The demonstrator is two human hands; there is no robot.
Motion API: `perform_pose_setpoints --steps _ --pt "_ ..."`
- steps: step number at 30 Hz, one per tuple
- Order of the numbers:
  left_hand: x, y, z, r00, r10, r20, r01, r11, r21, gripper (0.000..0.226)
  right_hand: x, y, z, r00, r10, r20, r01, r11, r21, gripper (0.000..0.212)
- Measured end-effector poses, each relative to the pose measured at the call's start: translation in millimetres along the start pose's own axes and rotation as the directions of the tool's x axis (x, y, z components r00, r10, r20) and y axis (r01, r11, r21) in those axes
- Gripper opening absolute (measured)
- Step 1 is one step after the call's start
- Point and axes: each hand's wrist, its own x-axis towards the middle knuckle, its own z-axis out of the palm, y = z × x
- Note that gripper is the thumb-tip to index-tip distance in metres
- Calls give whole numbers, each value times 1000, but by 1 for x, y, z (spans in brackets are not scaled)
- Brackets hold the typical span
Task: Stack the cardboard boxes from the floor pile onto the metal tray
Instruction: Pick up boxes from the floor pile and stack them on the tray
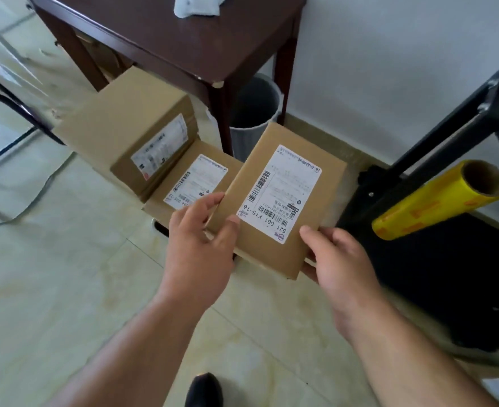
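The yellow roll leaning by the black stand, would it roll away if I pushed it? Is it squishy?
Probably it would roll: the yellow roll is a round tube. It likely stays stiff rather than squishy, since a cardboard core shows at its open end. Its shiny wrap looks slippery, so it might slide in your fingers. Its weight cannot be told.

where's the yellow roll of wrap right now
In the head view the yellow roll of wrap is at the right, on the black frame by the white wall, just right of the box both hands hold.
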Motion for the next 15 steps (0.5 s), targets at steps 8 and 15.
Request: perform_pose_setpoints --steps 8,15 --pt "50 8 -65 994 5 -112 -5 1000 -4 33 7 -36 81 998 -55 39 58 995 -87 44" --pt "71 -10 -81 992 -81 -97 83 996 11 43 19 -28 116 999 -32 9 33 985 -170 40"
